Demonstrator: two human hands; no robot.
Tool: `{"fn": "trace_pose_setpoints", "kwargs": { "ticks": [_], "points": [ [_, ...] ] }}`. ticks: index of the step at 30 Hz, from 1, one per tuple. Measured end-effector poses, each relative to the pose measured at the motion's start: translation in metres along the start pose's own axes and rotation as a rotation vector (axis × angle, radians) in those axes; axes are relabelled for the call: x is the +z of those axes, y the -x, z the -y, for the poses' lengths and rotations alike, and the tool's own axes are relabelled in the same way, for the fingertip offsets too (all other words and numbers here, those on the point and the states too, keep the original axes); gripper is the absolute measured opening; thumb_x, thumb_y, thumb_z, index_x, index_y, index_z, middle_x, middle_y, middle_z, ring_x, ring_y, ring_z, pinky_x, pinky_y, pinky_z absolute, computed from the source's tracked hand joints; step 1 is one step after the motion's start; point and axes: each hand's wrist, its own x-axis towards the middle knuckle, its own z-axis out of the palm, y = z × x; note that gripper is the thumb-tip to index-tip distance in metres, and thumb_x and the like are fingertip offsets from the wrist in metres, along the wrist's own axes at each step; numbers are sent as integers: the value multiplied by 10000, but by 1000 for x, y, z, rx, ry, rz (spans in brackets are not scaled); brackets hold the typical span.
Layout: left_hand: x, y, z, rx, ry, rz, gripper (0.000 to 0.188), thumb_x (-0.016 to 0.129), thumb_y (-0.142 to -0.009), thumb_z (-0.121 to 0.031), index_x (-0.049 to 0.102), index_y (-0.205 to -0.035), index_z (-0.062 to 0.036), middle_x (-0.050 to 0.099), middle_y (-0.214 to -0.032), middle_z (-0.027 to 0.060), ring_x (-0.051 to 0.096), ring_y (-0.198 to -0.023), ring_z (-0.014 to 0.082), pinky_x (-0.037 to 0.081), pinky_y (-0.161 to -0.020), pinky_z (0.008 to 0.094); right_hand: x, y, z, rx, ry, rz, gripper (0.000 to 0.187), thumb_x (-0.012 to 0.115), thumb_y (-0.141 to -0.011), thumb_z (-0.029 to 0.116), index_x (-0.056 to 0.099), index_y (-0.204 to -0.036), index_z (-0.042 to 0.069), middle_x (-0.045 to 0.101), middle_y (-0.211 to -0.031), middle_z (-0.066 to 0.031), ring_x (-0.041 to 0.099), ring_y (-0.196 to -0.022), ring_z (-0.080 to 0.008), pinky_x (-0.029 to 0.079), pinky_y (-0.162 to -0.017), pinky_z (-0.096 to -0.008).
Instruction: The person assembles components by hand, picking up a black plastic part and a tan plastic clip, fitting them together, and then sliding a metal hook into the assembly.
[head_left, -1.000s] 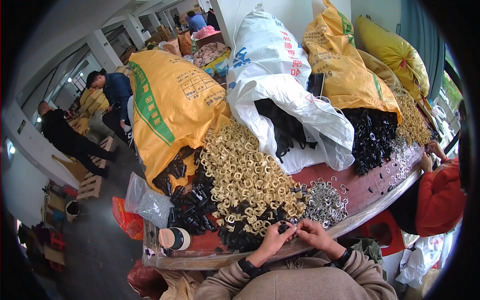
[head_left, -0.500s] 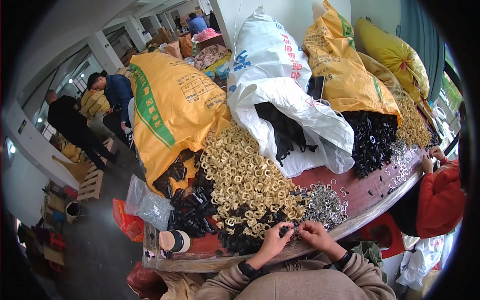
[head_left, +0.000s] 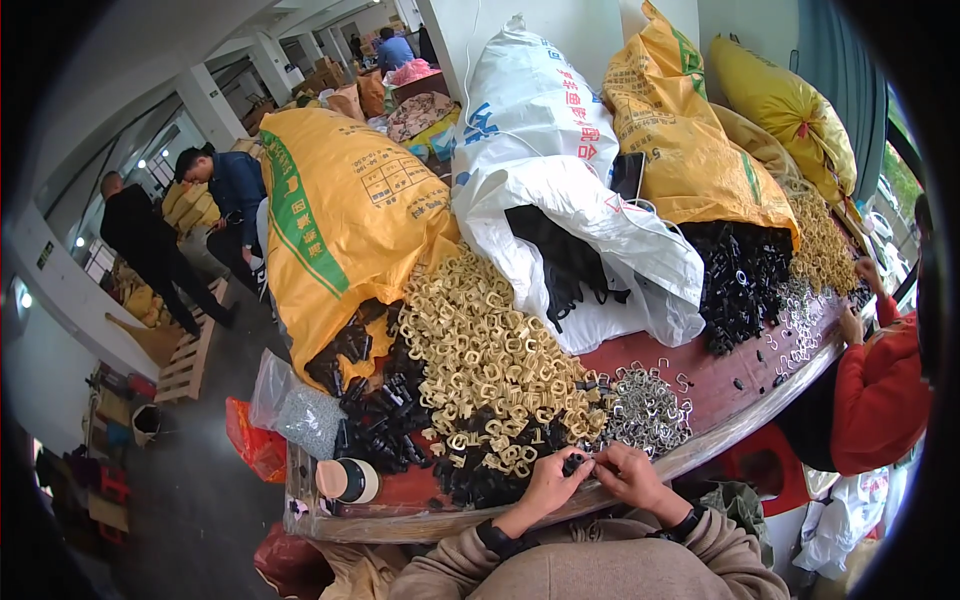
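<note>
Close to the table's front edge, my left hand point(head_left: 550, 484) is closed on a small black plastic piece point(head_left: 573, 463). Right beside it, my right hand point(head_left: 632, 474) has its fingers pinched together against that piece; anything tiny between them is too small to make out. Just beyond my hands lies a pile of silvery metal hooks point(head_left: 645, 410). A large heap of gold-coloured metal buckles point(head_left: 490, 360) spreads to the left of it. Loose black plastic parts point(head_left: 385, 425) lie around the heap's left side and front.
Big sacks stand along the back: an orange one point(head_left: 350, 200), a white one point(head_left: 530, 110) and another orange one point(head_left: 680, 150). A lidded jar point(head_left: 352, 481) and a bag of small grey bits point(head_left: 308, 422) sit at the left. A co-worker's red sleeve point(head_left: 880, 400) is at the right.
My right hand has shifted slightly left, nearer the black piece in my left hand. At the right, the co-worker's hand has lifted a little.
</note>
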Motion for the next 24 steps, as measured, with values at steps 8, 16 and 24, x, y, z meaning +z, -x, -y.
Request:
{"fn": "trace_pose_setpoints", "kwargs": {
  "ticks": [8,16,24],
  "points": [
    [0,-3,-7,-358,545,76,137,572,-804,-167,556,-820,-32,546,-682,3,489,-571,59,411,-532,186,-2,1,3,-75,31,-34,79,571,-734,19,528,-801,13,479,-660,-112,507,-565,-255,396,-487,-320],
    [0,-3,-9,-460,595,81,144,586,-794,-183,555,-820,-45,543,-687,1,490,-563,62,409,-527,184,-1,2,0,-102,48,-57,83,571,-733,8,527,-803,19,475,-656,-110,504,-555,-258,394,-474,-320],
    [-6,-7,-8,-484,837,196,226,520,-834,-225,499,-980,-54,542,-794,4,495,-652,59,395,-560,176,-8,-2,3,-48,34,-24,82,574,-726,17,532,-795,25,478,-658,-106,505,-562,-259,399,-483,-316]
  ]
}}
